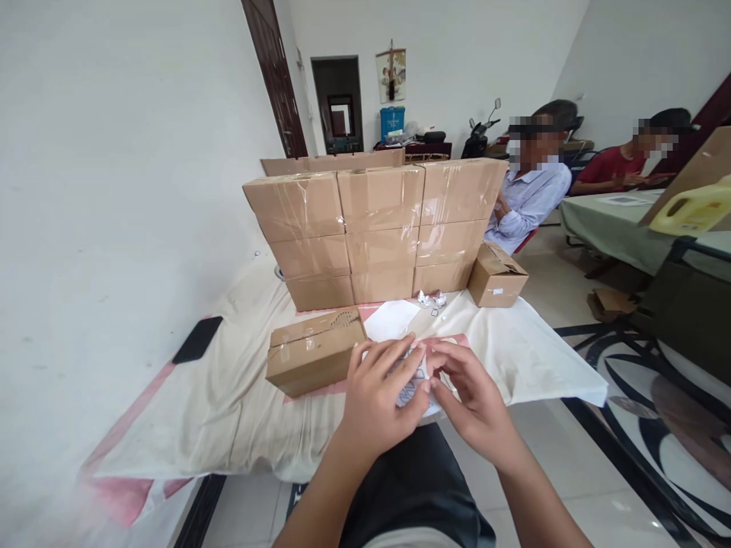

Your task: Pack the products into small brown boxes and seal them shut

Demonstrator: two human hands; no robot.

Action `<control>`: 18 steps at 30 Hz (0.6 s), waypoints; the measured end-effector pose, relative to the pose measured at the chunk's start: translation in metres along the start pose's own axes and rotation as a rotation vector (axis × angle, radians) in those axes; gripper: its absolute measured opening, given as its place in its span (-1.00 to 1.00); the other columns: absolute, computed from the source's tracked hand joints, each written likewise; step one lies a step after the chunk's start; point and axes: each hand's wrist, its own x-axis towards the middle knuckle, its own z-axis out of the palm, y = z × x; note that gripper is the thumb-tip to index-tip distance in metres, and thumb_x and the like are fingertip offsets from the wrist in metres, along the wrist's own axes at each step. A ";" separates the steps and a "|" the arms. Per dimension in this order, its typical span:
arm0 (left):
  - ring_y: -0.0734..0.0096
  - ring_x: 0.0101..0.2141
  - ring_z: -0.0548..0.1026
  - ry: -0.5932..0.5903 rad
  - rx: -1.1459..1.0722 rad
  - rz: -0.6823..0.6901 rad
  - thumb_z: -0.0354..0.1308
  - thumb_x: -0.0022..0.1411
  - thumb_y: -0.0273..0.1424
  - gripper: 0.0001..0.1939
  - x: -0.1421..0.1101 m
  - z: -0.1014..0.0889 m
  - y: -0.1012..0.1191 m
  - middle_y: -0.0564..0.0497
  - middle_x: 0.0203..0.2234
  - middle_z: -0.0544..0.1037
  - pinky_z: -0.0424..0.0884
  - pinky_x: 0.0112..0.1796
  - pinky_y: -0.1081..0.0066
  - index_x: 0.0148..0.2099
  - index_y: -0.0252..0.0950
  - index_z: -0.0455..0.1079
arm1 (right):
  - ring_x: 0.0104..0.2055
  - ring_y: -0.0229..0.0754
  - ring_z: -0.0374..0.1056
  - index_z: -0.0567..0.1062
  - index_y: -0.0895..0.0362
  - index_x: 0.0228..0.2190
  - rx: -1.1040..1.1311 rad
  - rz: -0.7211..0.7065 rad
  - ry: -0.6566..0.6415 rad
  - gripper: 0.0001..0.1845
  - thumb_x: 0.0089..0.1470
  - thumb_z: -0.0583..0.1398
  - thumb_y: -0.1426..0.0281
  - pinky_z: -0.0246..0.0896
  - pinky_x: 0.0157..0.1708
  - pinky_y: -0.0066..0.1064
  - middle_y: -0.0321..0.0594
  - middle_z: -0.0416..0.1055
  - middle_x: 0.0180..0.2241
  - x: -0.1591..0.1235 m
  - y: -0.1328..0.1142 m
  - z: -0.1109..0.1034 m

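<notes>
Near the table's front edge, both hands are on a sheet of white paper [412, 390] with dark, bold markings, partly hidden under the fingers. My left hand [377, 392] lies over its left side, fingers bent across the top and thumb at the paper's right part. With finger and thumb, my right hand [473, 399] pinches the paper's right edge, close to the left thumb. Just beyond the hands lies a blank white sheet [391, 320]. A taped cardboard box [314, 352] sits left of my left hand.
Stacked, taped cartons [380, 228] form a wall across the back of the table. Crumpled paper bits [431, 298] and a small carton [496, 278] stand at the right. A black phone [197, 340] lies left on the cream cloth [228, 411]. Two people sit beyond, at right.
</notes>
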 end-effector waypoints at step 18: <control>0.19 -0.05 0.54 0.175 -0.023 -0.056 0.25 0.29 -0.40 -0.96 -0.008 0.001 -0.005 -0.10 -0.05 0.61 0.38 -0.01 0.19 -0.21 -0.23 0.46 | -0.11 -0.19 0.40 0.29 -0.12 0.21 -0.072 -0.017 -0.006 -0.55 0.37 0.13 0.48 0.35 -0.03 -0.32 -0.23 0.43 -0.18 -0.003 0.009 0.015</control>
